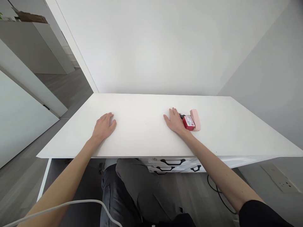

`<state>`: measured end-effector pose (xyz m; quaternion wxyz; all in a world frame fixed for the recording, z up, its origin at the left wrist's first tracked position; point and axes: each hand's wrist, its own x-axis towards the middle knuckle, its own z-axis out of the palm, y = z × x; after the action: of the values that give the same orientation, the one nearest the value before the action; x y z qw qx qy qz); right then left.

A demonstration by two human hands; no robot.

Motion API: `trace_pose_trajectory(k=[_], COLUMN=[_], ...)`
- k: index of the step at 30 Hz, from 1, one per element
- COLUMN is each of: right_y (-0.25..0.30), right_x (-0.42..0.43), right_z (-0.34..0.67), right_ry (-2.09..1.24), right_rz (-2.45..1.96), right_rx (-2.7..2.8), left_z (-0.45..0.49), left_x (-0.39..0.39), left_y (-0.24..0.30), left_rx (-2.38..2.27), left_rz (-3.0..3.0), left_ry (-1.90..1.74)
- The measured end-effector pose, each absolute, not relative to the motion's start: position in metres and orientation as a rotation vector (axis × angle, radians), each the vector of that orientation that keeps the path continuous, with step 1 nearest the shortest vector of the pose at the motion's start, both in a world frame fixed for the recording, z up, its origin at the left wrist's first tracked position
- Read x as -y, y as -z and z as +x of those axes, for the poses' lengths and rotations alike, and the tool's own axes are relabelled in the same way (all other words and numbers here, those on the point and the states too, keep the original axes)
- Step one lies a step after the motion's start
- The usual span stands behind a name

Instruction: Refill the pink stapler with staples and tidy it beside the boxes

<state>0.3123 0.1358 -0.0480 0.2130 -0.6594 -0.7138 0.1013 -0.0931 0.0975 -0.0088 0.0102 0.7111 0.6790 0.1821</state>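
Note:
My left hand (103, 126) lies palm down on the left part of the white tabletop (139, 126), its fingers stretched forward and nothing in it. Flat on the middle right is my right hand (174, 120), fingers spread and also holding nothing. Just right of it sits a small red box (188, 123) with a white label. A small black item (181, 116), too hidden to name, pokes out between that hand and the box. Against the box's right side stands a pale pink, rounded long object (195, 119), whose kind I cannot make out.
White drawers (170, 162) with black handles are under the table. A white cable (71, 203) crosses the lower left, over my left forearm. A black cord (221, 197) hangs near the floor at right, by a wall socket (281, 179). A white wall (151, 47) backs the table.

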Motion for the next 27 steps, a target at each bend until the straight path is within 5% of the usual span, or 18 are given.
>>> trace_pose_trajectory(k=[27], right_y=[0.060], right_x=[-0.138], right_z=[0.394], right_ry=[-0.185], right_rz=[-1.951], right_rx=[1.831], left_z=[-0.092], left_x=[-0.100], left_y=[0.004], left_rx=[-2.149], left_rz=[2.197], left_ry=[-0.548])
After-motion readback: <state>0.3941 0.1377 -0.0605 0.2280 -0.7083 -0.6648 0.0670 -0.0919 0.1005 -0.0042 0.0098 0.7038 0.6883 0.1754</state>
